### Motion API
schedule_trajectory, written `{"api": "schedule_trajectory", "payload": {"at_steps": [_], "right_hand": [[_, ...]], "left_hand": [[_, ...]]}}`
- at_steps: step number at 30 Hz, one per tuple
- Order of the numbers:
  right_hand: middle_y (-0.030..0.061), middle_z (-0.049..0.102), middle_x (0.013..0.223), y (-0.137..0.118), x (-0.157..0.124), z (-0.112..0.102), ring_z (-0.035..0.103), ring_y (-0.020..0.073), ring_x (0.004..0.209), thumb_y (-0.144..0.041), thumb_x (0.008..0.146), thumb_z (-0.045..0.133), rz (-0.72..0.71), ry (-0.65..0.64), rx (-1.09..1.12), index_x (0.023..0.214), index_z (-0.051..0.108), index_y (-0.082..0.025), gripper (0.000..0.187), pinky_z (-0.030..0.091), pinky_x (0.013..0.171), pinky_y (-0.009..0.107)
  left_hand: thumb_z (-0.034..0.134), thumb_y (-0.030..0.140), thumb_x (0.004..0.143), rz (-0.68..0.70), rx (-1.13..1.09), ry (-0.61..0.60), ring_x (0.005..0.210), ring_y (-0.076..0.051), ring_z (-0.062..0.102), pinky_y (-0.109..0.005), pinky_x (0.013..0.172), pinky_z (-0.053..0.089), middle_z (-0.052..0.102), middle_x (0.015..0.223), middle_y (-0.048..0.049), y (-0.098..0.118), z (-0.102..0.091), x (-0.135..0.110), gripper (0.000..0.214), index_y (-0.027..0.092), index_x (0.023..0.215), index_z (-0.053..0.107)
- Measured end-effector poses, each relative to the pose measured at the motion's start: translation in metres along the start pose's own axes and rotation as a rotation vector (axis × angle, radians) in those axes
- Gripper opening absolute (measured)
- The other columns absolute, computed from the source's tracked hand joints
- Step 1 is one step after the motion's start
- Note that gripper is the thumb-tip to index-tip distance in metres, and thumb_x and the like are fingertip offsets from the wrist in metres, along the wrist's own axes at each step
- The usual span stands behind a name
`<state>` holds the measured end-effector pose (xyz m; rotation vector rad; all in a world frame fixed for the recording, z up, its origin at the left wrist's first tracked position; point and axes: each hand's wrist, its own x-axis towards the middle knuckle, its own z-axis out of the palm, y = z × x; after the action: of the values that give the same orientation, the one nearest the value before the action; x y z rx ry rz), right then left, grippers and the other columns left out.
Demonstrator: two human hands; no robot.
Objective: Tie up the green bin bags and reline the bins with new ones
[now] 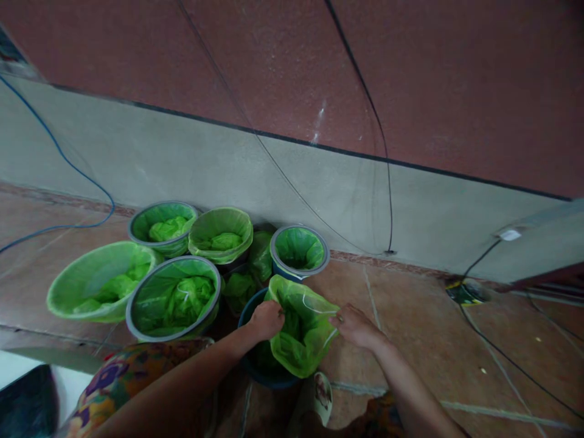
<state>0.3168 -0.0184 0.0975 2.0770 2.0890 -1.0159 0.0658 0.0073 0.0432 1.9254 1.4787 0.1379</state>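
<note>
A green drawstring trash bag (314,340) is stretched wide over a dark blue bin (269,378) in front of me. My left hand (266,320) is closed on the left side of the bag's mouth. At its right side, my right hand (353,325) pinches the rim near the white drawstring. The bag's lower part hangs inside the bin, and its bottom is hidden. Just behind stands a bin with a grey rim (327,258), lined with another green bag.
To the left stand several green-lined bins, including a grey-rimmed bin (137,328) and a wide bin (59,292). Behind them rises a red and grey wall (191,146). A blue cable (68,161) and a black cable (506,365) lie across the tiled floor (401,340). My shoe (323,395) is near the blue bin.
</note>
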Motion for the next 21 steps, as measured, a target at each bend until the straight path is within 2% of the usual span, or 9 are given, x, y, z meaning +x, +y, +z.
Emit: {"api": "schedule_trajectory", "payload": {"at_steps": [3, 6, 9, 12, 16, 21], "right_hand": [[0.014, 0.066, 0.097, -0.013, -0.007, -0.009, 0.06, 0.024, 0.092, -0.035, 0.089, 0.044, 0.057, 0.0, -0.215, 0.089, 0.068, -0.012, 0.033, 0.042, 0.085, 0.034], [0.0148, 0.065, 0.104, -0.03, -0.008, 0.002, 0.06, 0.0234, 0.099, -0.032, 0.088, 0.045, 0.013, 0.021, -0.216, 0.095, 0.067, -0.012, 0.031, 0.042, 0.089, 0.032], [0.0148, 0.063, 0.11, -0.05, -0.009, 0.024, 0.06, 0.0228, 0.103, -0.027, 0.086, 0.048, -0.038, 0.033, -0.19, 0.1, 0.065, -0.012, 0.027, 0.041, 0.091, 0.03], [0.0155, 0.062, 0.109, -0.067, -0.012, 0.042, 0.06, 0.0234, 0.103, -0.025, 0.084, 0.05, -0.094, -0.007, -0.172, 0.102, 0.063, -0.011, 0.027, 0.042, 0.09, 0.03], [0.0161, 0.059, 0.109, -0.074, -0.015, 0.049, 0.06, 0.023, 0.1, -0.027, 0.085, 0.049, -0.184, -0.011, -0.058, 0.101, 0.062, -0.011, 0.027, 0.043, 0.089, 0.031], [0.0101, 0.063, 0.1, -0.063, -0.005, 0.057, 0.061, 0.02, 0.096, -0.017, 0.076, 0.05, -0.26, 0.016, 0.233, 0.093, 0.066, -0.015, 0.023, 0.044, 0.088, 0.031]], "left_hand": [[0.051, 0.021, 0.077, 0.043, -0.058, -0.004, 0.087, -0.025, 0.06, -0.036, 0.082, 0.044, 0.069, 0.087, -0.0131, 0.004, -0.004, -0.001, 0.022, 0.014, 0.082, 0.071], [0.049, 0.025, 0.079, 0.077, -0.271, -0.072, 0.067, -0.017, 0.057, -0.029, 0.067, 0.042, 0.063, 0.068, -0.0046, 0.012, -0.001, 0.0, 0.023, 0.015, 0.07, 0.068], [0.054, 0.033, 0.077, -0.042, -0.614, -0.139, 0.05, -0.011, 0.045, -0.025, 0.052, 0.035, 0.047, 0.05, 0.002, 0.023, 0.01, 0.0, 0.027, 0.016, 0.058, 0.06], [0.06, 0.032, 0.072, -0.177, -0.931, -0.175, 0.045, -0.009, 0.042, -0.023, 0.048, 0.032, 0.047, 0.049, 0.0031, 0.031, 0.02, 0.0, 0.023, 0.015, 0.058, 0.058], [0.061, 0.028, 0.069, -0.232, -1.124, -0.209, 0.044, -0.007, 0.041, -0.022, 0.046, 0.029, 0.046, 0.047, 0.0033, 0.034, 0.026, -0.002, 0.022, 0.014, 0.053, 0.054], [0.065, 0.023, 0.061, -0.301, -1.195, -0.172, 0.043, -0.006, 0.04, -0.021, 0.046, 0.029, 0.044, 0.043, 0.0041, 0.024, 0.026, -0.002, 0.022, 0.014, 0.048, 0.05]]}}
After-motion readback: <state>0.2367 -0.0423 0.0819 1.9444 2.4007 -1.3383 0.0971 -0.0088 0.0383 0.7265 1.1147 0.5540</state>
